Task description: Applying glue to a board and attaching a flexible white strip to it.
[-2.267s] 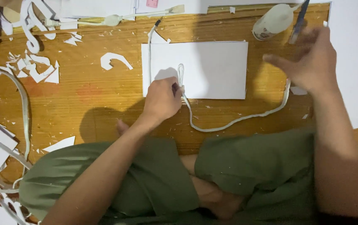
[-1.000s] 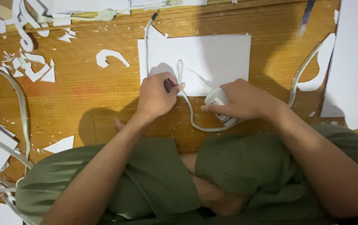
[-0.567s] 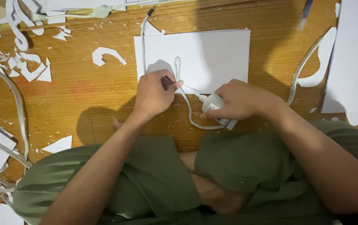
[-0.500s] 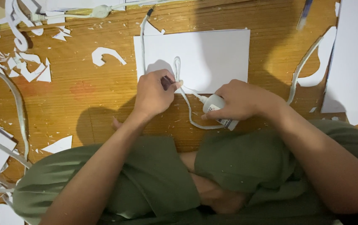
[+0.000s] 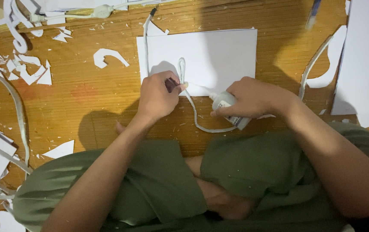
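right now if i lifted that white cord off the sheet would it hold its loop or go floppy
Probably floppy: the white cord already bends in a tight loop and a slack curve. It looks light, lying flat on the white sheet. The loop likely needs the left hand pinning it.

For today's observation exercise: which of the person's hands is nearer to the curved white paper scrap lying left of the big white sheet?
Left. The left hand lies just below and right of the curved paper scrap; the right hand, holding the glue bottle, lies farther right.
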